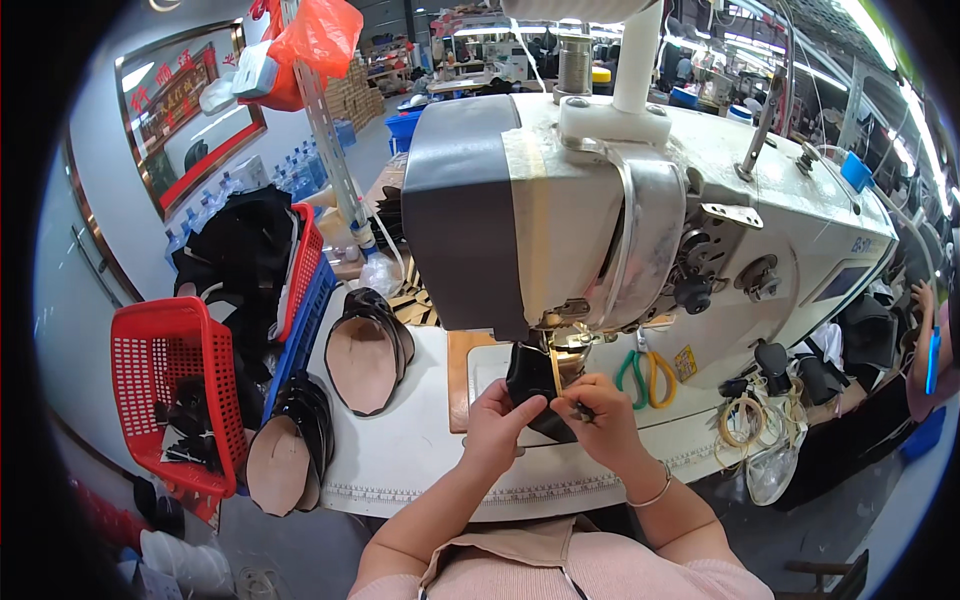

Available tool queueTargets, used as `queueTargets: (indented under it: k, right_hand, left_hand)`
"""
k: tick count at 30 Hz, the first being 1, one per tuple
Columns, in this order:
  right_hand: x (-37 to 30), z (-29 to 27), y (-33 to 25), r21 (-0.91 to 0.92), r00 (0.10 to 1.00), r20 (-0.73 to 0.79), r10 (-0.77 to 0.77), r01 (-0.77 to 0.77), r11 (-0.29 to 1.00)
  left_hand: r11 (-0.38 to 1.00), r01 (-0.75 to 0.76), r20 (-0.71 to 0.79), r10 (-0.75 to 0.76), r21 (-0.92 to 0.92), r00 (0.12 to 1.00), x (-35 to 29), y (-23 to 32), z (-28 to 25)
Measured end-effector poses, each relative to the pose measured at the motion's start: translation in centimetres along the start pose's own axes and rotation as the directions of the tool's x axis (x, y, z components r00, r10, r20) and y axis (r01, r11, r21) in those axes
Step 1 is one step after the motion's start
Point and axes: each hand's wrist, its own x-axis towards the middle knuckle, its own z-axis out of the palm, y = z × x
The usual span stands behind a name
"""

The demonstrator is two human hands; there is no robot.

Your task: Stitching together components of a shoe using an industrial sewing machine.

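A black glossy piece (530, 370), apparently a shoe upper, sits beneath the needle area of a large white and grey sewing machine (565, 205). My left hand (495, 425) is closed on its near left edge, thumb on top. My right hand (608, 420) pinches its right edge, beside a narrow tan strip (558, 372). A small dark object (582, 411), perhaps a snipping tool, juts from the right fingers; its full shape is hidden. Scissors with green and yellow handles (646, 380) lie on the machine bed just beyond my right hand.
Stacked black uppers with pale linings (362, 362) stand on the left of the white table (400, 455); another stack (280, 465) is at its edge. Red baskets (172, 400) with black pieces stand further left. Coiled tan tape (741, 422) hangs at right. A person's arm (920, 340) shows far right.
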Motion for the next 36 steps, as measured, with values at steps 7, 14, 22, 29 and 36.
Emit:
queueTargets:
  k: [7, 14, 22, 29, 36]
  right_hand:
    - [0.8, -0.4, 0.5, -0.355, 0.960, 0.031, -0.277, 0.270, 0.895]
    - [1.3, -0.4, 0.1, -0.390, 0.965, -0.005, -0.261, 0.238, 0.890]
    - [1.7, 0.1, 0.0, -0.390, 0.964, -0.020, -0.266, 0.237, 0.890]
    - [1.7, -0.6, 0.6, -0.356, 0.955, -0.015, -0.295, 0.271, 0.894]
    - [3.0, -5.2, 3.6, -0.132, 0.938, 0.283, -0.202, 0.247, 0.960]
  left_hand:
    - [0.993, -0.095, -0.023, 0.096, 0.064, 0.995, 1.7, 1.0, 0.4]
    - [0.990, -0.089, -0.050, 0.095, 0.111, 0.994, 2.9, 1.9, 0.6]
    - [0.989, -0.092, -0.011, 0.094, 0.114, 0.996, 3.4, 2.3, 0.3]
    - [0.948, -0.068, -0.059, 0.091, 0.312, 0.994, 1.1, 0.9, 1.4]
    - [0.996, 0.030, 0.021, -0.029, -0.082, 0.999, -0.7, 0.6, 2.2]
